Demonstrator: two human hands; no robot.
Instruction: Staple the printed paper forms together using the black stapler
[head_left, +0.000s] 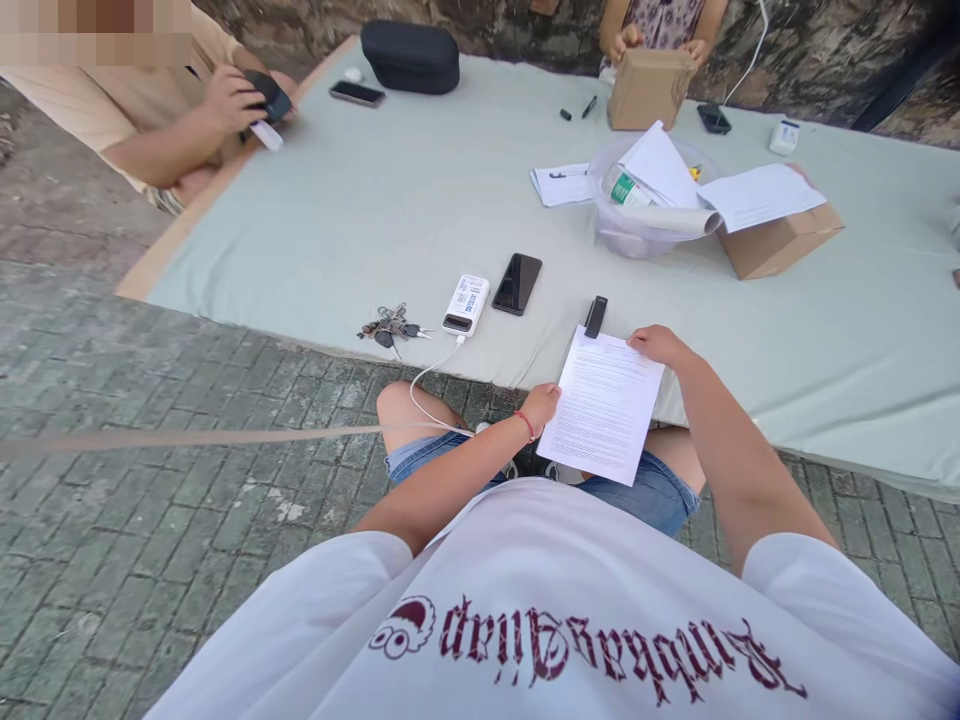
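Left hand (541, 403), right hand (658, 343) gripping printed sheet (604, 403) edges

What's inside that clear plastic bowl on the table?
The clear plastic bowl holds a bottle with a green label, white folded paper and a rolled sheet across its rim. Something small and yellow peeks out behind. Whatever lies beneath the papers is covered.

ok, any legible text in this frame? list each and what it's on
Shirt: dark red gothic lettering, upside down to the camera, not legible.
Printed sheet, held by left hand and right hand: too small.
Power bank label: too small.
Bottle green label: blurred.
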